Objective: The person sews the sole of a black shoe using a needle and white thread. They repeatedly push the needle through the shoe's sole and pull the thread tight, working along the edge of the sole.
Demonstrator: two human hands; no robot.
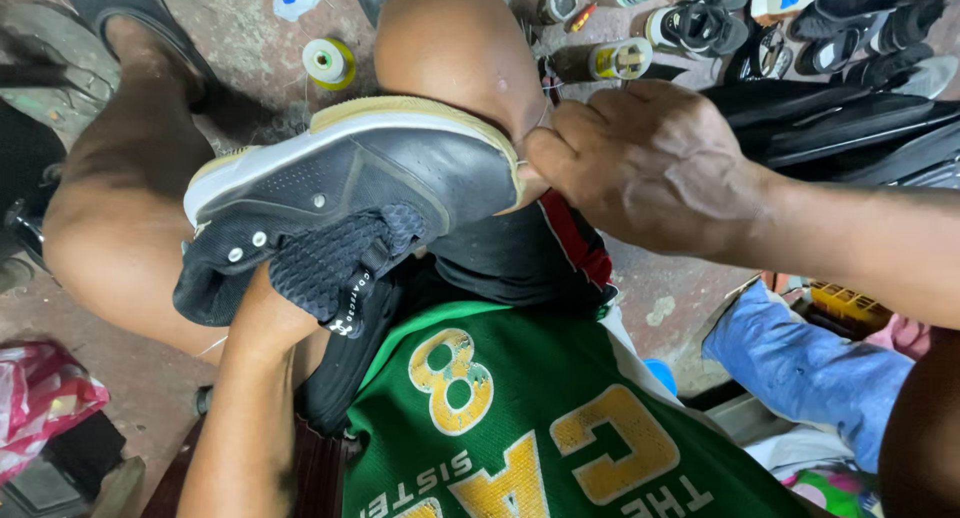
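The fingers (550, 153) of the right hand (650, 168) are pinched on a thin thread at the toe of the black shoe (350, 193), which is propped on the knee. The left hand is hidden inside the shoe; fingers' state cannot be told. Risk: thread may snap or slip if pulled too hard. Thread spool (328, 62) & small cans (620, 58) stand on the floor; contents not visible.

Head view: soft, even light from above, moderately bright, no hard glare. Dull sheen on the black shoe (350, 183) upper and on the knee (455, 48). Deep shadow under the legs at left — detail lost. Right hand (650, 163) sharp; frame corners stretched and slightly soft — wide-angle distortion.
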